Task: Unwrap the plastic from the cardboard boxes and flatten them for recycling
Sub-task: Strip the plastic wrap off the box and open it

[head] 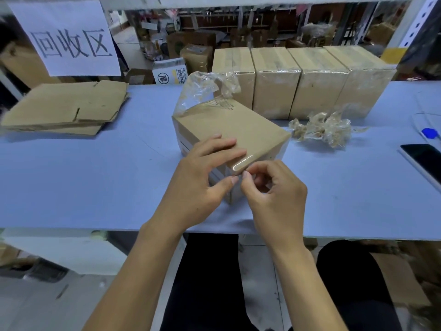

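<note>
A cardboard box stands in the middle of the blue table, turned corner-on to me. Clear plastic wrap is torn loose at its far side and stands up crumpled; the near part still clings to the box. My left hand rests on the box's near top edge, fingers flat on top and thumb on its near side. My right hand pinches the plastic at the box's near corner between thumb and forefinger. Several wrapped boxes stand in a row behind.
A stack of flattened cardboard lies at the left under a paper sign. A crumpled wad of removed plastic lies right of the box. A phone and a blue-capped item sit at the right edge.
</note>
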